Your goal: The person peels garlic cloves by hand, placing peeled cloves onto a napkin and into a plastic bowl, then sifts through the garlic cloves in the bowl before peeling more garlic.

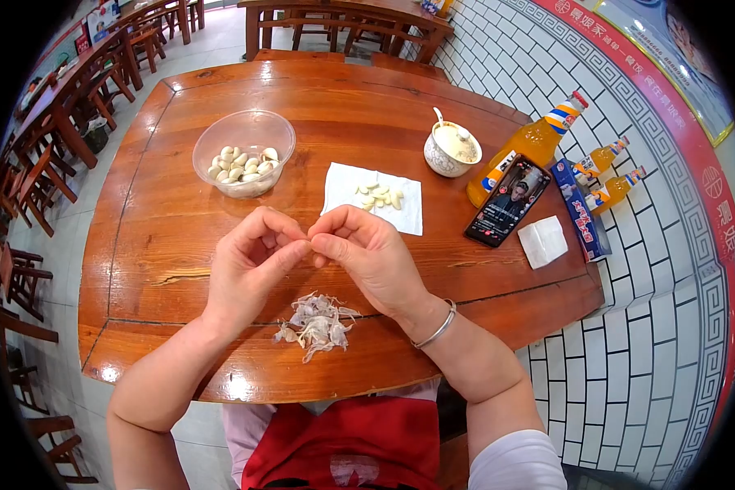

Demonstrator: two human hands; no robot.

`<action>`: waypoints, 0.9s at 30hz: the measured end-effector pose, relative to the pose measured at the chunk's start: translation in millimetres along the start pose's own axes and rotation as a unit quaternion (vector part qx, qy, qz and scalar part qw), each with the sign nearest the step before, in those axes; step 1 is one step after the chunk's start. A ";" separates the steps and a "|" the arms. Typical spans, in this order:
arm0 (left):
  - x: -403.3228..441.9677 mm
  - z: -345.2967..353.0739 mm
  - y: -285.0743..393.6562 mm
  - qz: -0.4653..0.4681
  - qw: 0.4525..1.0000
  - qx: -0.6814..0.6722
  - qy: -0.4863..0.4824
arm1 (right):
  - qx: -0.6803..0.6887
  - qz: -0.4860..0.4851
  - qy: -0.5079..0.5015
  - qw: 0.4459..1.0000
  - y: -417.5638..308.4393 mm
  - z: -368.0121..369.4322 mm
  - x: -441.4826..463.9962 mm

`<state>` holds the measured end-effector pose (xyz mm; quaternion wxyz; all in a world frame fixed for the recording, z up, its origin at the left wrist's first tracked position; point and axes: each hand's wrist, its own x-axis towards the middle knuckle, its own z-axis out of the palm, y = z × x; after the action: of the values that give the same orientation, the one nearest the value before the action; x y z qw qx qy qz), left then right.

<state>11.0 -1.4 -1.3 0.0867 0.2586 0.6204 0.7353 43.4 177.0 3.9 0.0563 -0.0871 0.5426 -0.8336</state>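
My left hand point(255, 255) and my right hand point(367, 255) meet over the middle of the table, thumbs and fingers pinched together on a small garlic clove point(309, 244), mostly covered by the fingertips. Below them lies a loose heap of papery garlic skins point(316, 324). Ahead and to the left, a clear plastic bowl point(245, 122) holds several unpeeled garlic cloves point(241, 167). Just beyond my right hand, peeled cloves point(380, 195) rest on a white paper napkin point(408, 219).
A lidded patterned pot point(452, 155) with a spoon stands at the back right. Nearby are a large orange drink bottle point(539, 139), a phone point(508, 201) propped against it, a white tissue pack point(542, 242) and a blue box point(578, 208) against the tiled wall point(629, 269).
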 end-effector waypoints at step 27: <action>2.1 -4.9 -1.0 -0.073 0.995 -0.061 0.007 | -0.012 0.029 0.042 0.999 9.7 0.0 -1.2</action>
<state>6.6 -4.4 -2.1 0.1518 0.2016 0.5920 0.7654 44.5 173.4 -5.0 0.0568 -0.0363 0.5565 -0.8281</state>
